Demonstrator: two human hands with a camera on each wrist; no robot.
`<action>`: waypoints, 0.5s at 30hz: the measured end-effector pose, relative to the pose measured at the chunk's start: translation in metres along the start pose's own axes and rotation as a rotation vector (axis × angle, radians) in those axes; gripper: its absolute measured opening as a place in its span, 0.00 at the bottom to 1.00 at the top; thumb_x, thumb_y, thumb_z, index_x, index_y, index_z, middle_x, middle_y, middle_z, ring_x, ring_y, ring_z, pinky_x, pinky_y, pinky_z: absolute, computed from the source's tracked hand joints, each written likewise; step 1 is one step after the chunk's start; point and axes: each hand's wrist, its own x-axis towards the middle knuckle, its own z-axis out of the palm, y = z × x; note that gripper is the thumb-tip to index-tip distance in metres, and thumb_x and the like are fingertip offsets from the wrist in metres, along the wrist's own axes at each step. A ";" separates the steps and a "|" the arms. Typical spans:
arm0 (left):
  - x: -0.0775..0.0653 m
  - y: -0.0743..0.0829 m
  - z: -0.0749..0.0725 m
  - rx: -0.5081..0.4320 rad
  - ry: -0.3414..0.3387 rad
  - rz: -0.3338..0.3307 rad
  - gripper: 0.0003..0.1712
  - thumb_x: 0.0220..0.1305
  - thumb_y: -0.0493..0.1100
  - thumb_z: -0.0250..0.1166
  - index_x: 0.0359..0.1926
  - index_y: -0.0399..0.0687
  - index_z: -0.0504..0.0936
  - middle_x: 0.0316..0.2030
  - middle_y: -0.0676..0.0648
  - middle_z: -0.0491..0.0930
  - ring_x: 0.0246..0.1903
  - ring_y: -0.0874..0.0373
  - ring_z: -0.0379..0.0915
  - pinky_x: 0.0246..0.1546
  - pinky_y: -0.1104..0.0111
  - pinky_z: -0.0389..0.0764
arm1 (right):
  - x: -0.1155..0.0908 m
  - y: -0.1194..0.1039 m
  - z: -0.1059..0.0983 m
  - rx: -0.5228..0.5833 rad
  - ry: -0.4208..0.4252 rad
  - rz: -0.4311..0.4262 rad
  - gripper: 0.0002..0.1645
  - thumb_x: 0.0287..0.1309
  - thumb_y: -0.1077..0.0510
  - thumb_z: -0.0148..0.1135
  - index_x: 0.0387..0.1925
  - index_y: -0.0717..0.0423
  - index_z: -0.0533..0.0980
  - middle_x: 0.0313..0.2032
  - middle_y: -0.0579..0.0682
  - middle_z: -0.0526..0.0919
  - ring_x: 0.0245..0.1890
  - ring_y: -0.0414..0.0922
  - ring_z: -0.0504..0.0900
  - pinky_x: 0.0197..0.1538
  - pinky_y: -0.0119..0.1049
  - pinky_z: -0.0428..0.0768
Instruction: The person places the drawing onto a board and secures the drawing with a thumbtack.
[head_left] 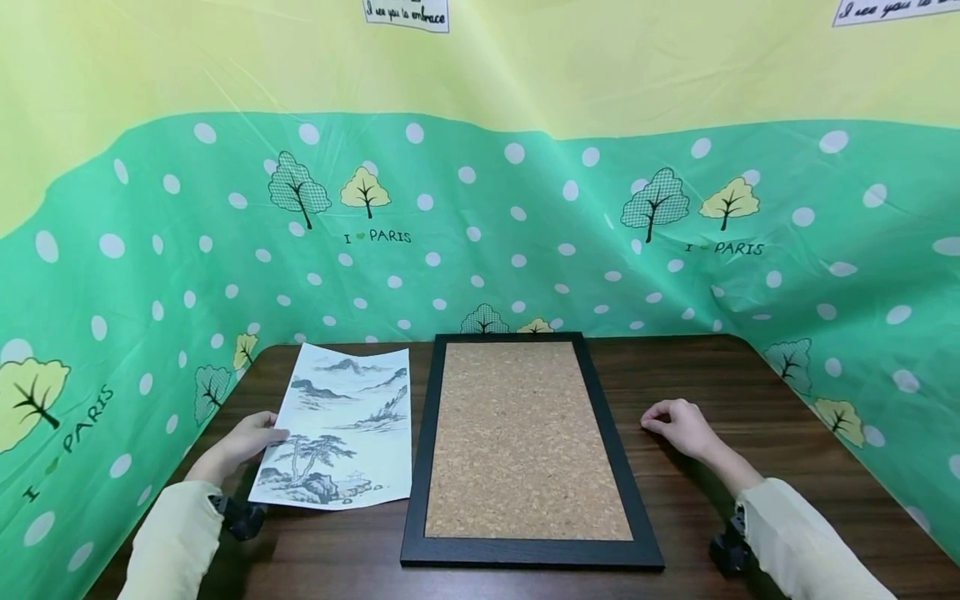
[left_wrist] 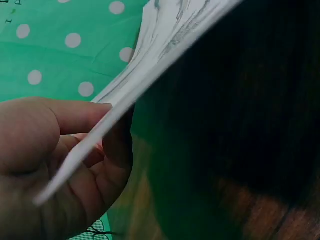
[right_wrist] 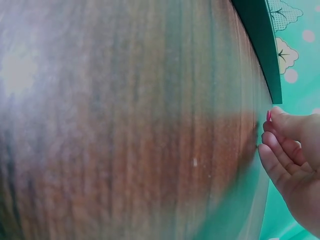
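To the left of the frame, a white sheet of paper (head_left: 337, 425) printed with a grey ink landscape is held up, tilted, just over the table. My left hand (head_left: 243, 442) pinches its left edge between thumb and fingers; the left wrist view shows the paper (left_wrist: 125, 95) edge-on in the grip. A cork board (head_left: 525, 442) in a black frame lies flat in the middle. Right of the board, my right hand (head_left: 682, 429) hovers with thumb and forefinger together. Between those fingertips a small pink object (right_wrist: 268, 115) peeks out, mostly hidden by the fingers.
A dark brown wooden table (head_left: 712, 375) bears the board. Behind it and along both sides hangs a green and yellow cloth (head_left: 525, 192) with white dots and printed trees. Each wrist wears a black camera (head_left: 242, 517).
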 end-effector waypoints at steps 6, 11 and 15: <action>-0.003 0.002 -0.009 -0.027 0.019 0.043 0.18 0.66 0.39 0.50 0.48 0.26 0.62 0.30 0.45 0.76 0.27 0.58 0.74 0.29 0.65 0.74 | -0.001 -0.002 -0.003 0.011 -0.001 -0.002 0.04 0.52 0.66 0.62 0.25 0.58 0.81 0.26 0.47 0.81 0.31 0.44 0.77 0.37 0.42 0.74; -0.005 0.007 -0.016 -0.067 0.024 0.074 0.21 0.67 0.41 0.49 0.52 0.26 0.61 0.31 0.47 0.76 0.27 0.58 0.74 0.29 0.65 0.75 | -0.002 -0.004 -0.006 0.038 -0.002 0.006 0.03 0.53 0.66 0.61 0.27 0.59 0.81 0.27 0.48 0.82 0.30 0.43 0.77 0.35 0.39 0.75; -0.006 0.014 -0.022 -0.118 0.008 0.096 0.24 0.68 0.43 0.48 0.55 0.26 0.58 0.32 0.49 0.76 0.28 0.60 0.75 0.30 0.66 0.76 | -0.002 -0.008 -0.007 0.111 -0.034 0.042 0.05 0.55 0.65 0.59 0.30 0.62 0.80 0.27 0.50 0.82 0.26 0.42 0.77 0.29 0.33 0.74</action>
